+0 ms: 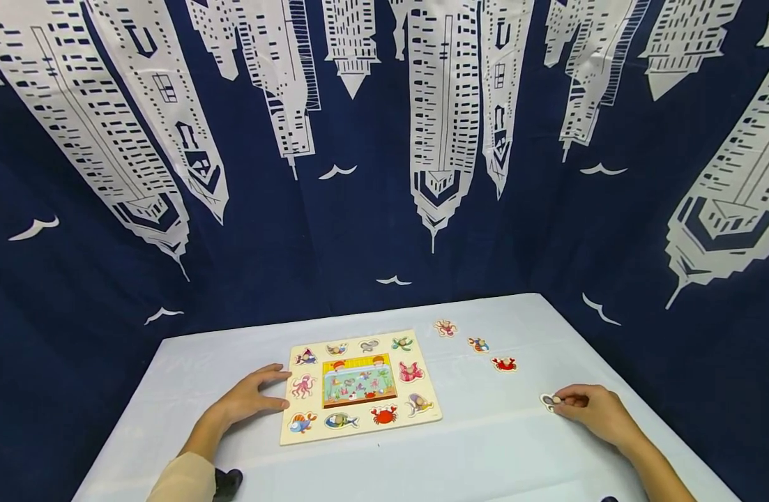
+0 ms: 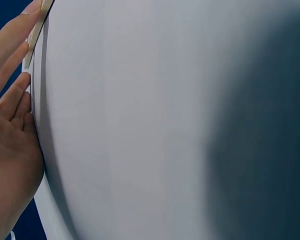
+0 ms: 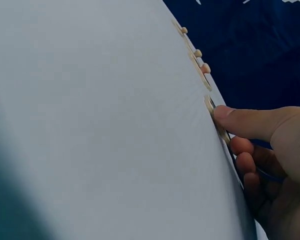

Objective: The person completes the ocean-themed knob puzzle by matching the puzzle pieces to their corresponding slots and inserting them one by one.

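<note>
A wooden peg puzzle board [image 1: 359,432] printed with sea animals around a fish tank picture lies on the white-covered table. My left hand [image 1: 249,396] rests beside it, spread fingertips at its left edge; in the left wrist view the board's edge [image 2: 36,32] meets the thumb and fingers. Far to the right, my right hand [image 1: 596,413] pinches a small grey puzzle piece [image 1: 549,401] by its knob, close over the table. In the right wrist view that piece [image 3: 210,107] appears edge-on under the thumb.
Three loose knobbed pieces lie right of the board: a pink octopus [image 1: 445,328], a blue-and-orange sea animal [image 1: 478,345] and a red crab [image 1: 504,364]. A dark object [image 1: 227,484] is near the left forearm. A navy curtain [image 1: 359,230] with white buildings hangs behind the table.
</note>
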### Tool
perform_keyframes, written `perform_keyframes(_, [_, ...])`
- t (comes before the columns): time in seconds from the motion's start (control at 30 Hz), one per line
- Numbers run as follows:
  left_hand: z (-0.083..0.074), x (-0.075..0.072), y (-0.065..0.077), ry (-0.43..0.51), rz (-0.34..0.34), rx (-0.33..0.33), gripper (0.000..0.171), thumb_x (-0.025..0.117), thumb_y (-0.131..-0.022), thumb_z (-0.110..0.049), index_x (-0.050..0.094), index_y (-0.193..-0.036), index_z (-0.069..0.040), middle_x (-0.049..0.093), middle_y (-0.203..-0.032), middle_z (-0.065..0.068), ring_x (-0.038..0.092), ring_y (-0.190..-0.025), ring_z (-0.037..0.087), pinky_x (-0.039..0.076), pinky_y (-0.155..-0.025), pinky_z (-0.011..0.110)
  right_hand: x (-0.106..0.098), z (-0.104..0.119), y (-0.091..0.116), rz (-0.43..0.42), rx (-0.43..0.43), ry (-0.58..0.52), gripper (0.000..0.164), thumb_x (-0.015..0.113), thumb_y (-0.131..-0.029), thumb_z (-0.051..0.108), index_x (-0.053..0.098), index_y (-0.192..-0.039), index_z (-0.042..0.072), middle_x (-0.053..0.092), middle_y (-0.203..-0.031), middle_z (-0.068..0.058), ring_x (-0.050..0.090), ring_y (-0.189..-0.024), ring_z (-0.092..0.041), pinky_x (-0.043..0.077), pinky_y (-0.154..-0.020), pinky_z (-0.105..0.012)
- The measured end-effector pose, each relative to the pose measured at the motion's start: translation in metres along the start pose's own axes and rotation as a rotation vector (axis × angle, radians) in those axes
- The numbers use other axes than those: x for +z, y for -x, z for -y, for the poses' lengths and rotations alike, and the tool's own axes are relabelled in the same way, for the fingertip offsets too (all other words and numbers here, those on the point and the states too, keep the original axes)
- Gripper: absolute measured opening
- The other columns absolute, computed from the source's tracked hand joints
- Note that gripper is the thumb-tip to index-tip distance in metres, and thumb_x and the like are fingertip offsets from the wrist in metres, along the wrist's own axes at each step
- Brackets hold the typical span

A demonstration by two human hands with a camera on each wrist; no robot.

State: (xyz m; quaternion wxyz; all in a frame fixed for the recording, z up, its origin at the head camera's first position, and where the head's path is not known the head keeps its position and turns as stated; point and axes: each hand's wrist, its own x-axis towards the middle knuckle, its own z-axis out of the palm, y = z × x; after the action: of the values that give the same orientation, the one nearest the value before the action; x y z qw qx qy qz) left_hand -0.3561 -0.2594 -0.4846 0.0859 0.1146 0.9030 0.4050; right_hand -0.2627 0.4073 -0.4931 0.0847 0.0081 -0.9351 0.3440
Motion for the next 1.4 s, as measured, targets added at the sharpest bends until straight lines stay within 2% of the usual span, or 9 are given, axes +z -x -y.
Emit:
perform_keyframes(0.33, [0.000,0.002,-0.002,-0.007,-0.002,-0.003,0.073,0.093,-0.075,-0.030,0.066,-0.139,-0.007,0.038,-0.160,0.023,0.024,-0.149,0.052,0.017,-0.115,0.073,-0.001,0.010,-0.007,-0.014,-0.035,0.072,0.010,0.084,-0.087,0.018,0.078,-0.090,0.010,0.064,-0.075,0.006,0.055,-0.068,-0.009,0.045,-0.061,-0.027])
perform_keyframes(0.53, [-0.003,0.002,-0.003,-0.021,-0.002,-0.012,0.074,0.093,-0.074,-0.031,0.066,-0.139,-0.008,0.039,-0.160,0.023,0.024,-0.148,0.052,0.018,-0.114,0.074,-0.001,0.016,-0.013,-0.049,-0.087,0.087,0.007,0.084,-0.086,0.014,0.078,-0.090,0.012,0.065,-0.076,0.007,0.058,-0.068,-0.007,0.046,-0.060,-0.027])
perform_keyframes(0.7, [-0.003,0.003,-0.004,-0.011,-0.004,0.005,0.072,0.093,-0.075,-0.029,0.066,-0.138,-0.008,0.039,-0.160,0.023,0.024,-0.148,0.052,0.018,-0.114,0.074,0.002,0.026,-0.023,-0.059,-0.122,0.076,0.007,0.083,-0.087,0.013,0.078,-0.091,0.011,0.065,-0.077,0.007,0.059,-0.070,-0.010,0.047,-0.059,-0.027])
perform_keyframes(0.93, [-0.002,0.006,-0.001,-0.021,-0.006,-0.002,0.072,0.093,-0.075,-0.031,0.067,-0.137,-0.008,0.039,-0.159,0.024,0.024,-0.148,0.053,0.018,-0.114,0.074,0.016,0.048,-0.041,-0.020,-0.133,0.049,0.005,0.081,-0.089,0.011,0.079,-0.093,0.009,0.066,-0.079,0.006,0.058,-0.070,-0.013,0.048,-0.058,-0.027])
perform_keyframes(1.4, [-0.003,0.003,0.002,-0.031,-0.013,0.012,0.072,0.093,-0.075,-0.031,0.066,-0.138,-0.007,0.040,-0.158,0.024,0.026,-0.147,0.053,0.020,-0.114,0.074,0.053,0.094,-0.079,0.042,-0.279,0.044,0.004,0.081,-0.087,0.007,0.079,-0.090,0.008,0.065,-0.078,0.009,0.055,-0.069,-0.012,0.046,-0.060,-0.028])
